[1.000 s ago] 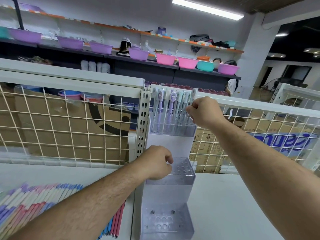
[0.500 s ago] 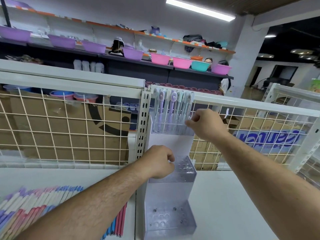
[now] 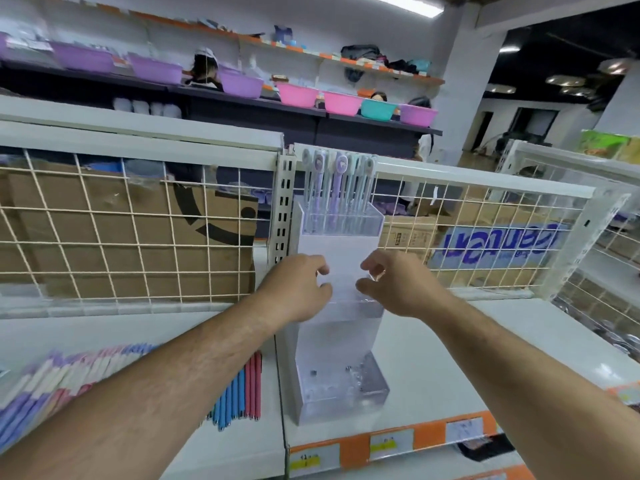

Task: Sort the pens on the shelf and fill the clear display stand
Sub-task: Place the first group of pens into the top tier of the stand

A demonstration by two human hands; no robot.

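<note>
The left hand (image 3: 298, 289) is curled against the left side of the clear display stand (image 3: 336, 337) at its middle tier (image 3: 346, 306), fingers bent round the edge in what looks like a grip. The right hand (image 3: 398, 287) mirrors it on the right side of that tier, thumb below and fingers hooked above the rim. Blur keeps me from telling whether it has actually closed on the plastic. Neither hand carries a pen.

The stand is upright on the white shelf (image 3: 433, 358), its back against the slotted upright of the wire grid panel (image 3: 104, 230). Its top tier holds a row of upright pens (image 3: 341, 188), lilac and pale grey-green, and looks full. The middle tier between the hands and the bottom tier (image 3: 343, 389) show only empty holes.

Left of the stand, a spread of loose pens (image 3: 69, 379) lies flat on the shelf in purple, pink and white. A few blue and red pens (image 3: 242, 389) lie closest to the stand's base, partly hidden by the left forearm. Behind the grid sit cardboard boxes (image 3: 214, 237).

My reading is that one tier is done and the person is steadying or squaring the stand before filling the next. The next move would call for one hand to let go, reach left to the loose pens, pick a matching colour group and drop them tip-down into the middle tier's holes while the other hand keeps the stand from tipping.
</note>
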